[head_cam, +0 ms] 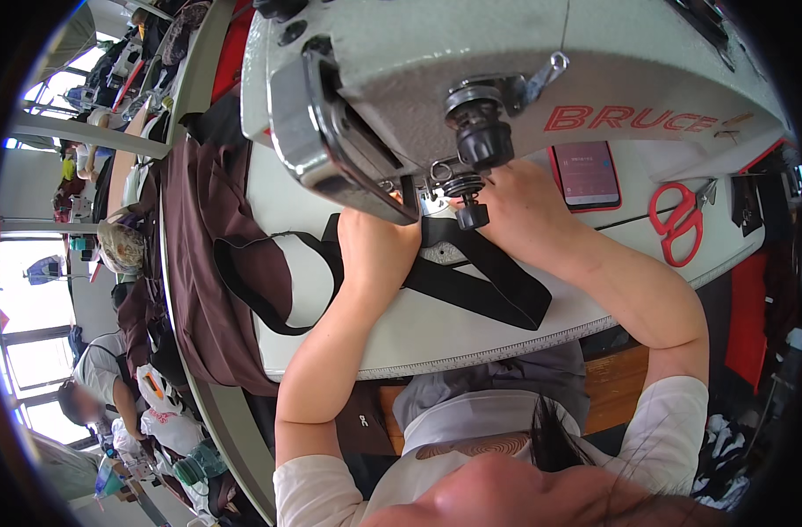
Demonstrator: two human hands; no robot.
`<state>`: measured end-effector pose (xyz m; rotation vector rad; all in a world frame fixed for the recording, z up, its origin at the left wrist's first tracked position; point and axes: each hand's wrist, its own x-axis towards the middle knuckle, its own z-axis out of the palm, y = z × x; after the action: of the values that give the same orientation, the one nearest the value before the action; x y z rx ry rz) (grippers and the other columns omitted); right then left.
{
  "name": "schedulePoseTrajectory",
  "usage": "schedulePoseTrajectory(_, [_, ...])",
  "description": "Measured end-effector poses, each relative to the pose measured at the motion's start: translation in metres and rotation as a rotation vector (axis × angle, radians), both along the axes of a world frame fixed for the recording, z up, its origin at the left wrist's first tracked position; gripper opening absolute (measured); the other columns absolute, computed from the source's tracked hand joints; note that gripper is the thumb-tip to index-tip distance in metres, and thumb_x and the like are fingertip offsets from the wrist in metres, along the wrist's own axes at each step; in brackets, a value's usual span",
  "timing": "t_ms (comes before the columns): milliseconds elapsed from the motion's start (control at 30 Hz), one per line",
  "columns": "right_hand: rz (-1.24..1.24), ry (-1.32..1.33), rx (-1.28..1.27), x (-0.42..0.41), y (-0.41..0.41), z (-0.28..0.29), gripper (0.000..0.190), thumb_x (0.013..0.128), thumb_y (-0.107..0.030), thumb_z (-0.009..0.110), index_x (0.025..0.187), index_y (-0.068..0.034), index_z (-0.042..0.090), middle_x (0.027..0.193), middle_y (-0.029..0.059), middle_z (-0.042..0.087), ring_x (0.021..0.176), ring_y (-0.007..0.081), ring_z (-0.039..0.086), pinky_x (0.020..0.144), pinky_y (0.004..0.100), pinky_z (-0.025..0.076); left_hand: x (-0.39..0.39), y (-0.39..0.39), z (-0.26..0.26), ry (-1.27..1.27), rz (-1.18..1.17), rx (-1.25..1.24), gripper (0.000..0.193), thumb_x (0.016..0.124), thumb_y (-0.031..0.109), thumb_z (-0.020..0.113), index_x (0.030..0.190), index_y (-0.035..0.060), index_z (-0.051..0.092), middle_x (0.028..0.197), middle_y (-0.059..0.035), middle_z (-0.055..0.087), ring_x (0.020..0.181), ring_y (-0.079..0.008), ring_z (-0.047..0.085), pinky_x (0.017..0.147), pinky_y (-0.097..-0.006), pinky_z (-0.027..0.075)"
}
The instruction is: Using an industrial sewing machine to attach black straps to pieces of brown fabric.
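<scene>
A sewing machine (401, 59) with the maker's name Bruce fills the upper view. Below its head, a black elastic band (506, 296) lies in loops on the white machine bed (374, 356). My left hand (379, 240) is closed over this band just left of the presser foot area, with a loop standing out on either side. From the right, my right hand (522, 201) reaches in close to the needle area beside the band. The thread tension knobs (483, 141) and the metal lever cover (335, 138) hide my fingertips and the needle.
Brown fabric (210, 277) drapes over the table's left side. A phone (585, 174) with a lit screen and red-handled scissors (678, 221) lie on the right. A measuring tape strip (493, 356) follows the front edge. At far left, another person (104, 369) bends over a workstation.
</scene>
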<state>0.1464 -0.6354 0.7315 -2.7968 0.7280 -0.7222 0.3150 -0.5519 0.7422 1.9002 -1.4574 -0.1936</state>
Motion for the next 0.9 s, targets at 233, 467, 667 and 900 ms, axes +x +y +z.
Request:
schedulePoseTrajectory(233, [-0.003,-0.038,0.029,0.0014,-0.0025,-0.0023,0.02,0.085,-0.023,0.066,0.087,-0.006,0.057,0.081,0.0077,0.06,0.076,0.0239,0.061,0.065,0.037,0.052,0.0014,-0.0003,-0.0029,-0.013,0.009,0.015,0.033,0.078,0.014,0.065,0.058,-0.0047,0.048,0.049,-0.0128,0.042,0.045,-0.0194,0.041,0.047,-0.036,0.035])
schedulePoseTrajectory(467, [0.002,-0.019,0.013,0.0032,-0.0029,-0.0021,0.019,0.085,-0.022,0.065,0.083,-0.005,0.057,0.08,0.009,0.06,0.076,0.0253,0.061,0.065,0.0375,0.051,0.0026,0.0001,-0.0055,-0.031,0.019,0.011,0.034,0.078,0.015,0.065,0.056,-0.0039,0.046,0.048,-0.0134,0.041,0.044,-0.0201,0.04,0.047,-0.0358,0.035])
schedulePoseTrajectory(667, [-0.002,-0.009,0.011,0.0031,-0.0019,-0.0018,0.019,0.086,-0.023,0.065,0.084,-0.005,0.057,0.081,0.0091,0.06,0.077,0.0249,0.061,0.065,0.0373,0.051,0.0014,0.0008,-0.0043,-0.034,0.023,0.01,0.035,0.077,0.016,0.066,0.056,-0.004,0.047,0.048,-0.0149,0.042,0.044,-0.0214,0.041,0.046,-0.0365,0.036])
schedulePoseTrajectory(900, [-0.002,-0.009,0.005,0.0021,-0.0017,-0.0008,0.019,0.085,-0.022,0.065,0.086,-0.004,0.058,0.082,0.0092,0.061,0.077,0.0247,0.061,0.066,0.0371,0.052,0.0005,0.0019,0.0016,-0.062,0.062,0.192,0.019,0.079,0.018,0.07,0.071,0.0013,0.065,0.063,-0.0137,0.062,0.063,-0.0336,0.061,0.062,-0.0412,0.047])
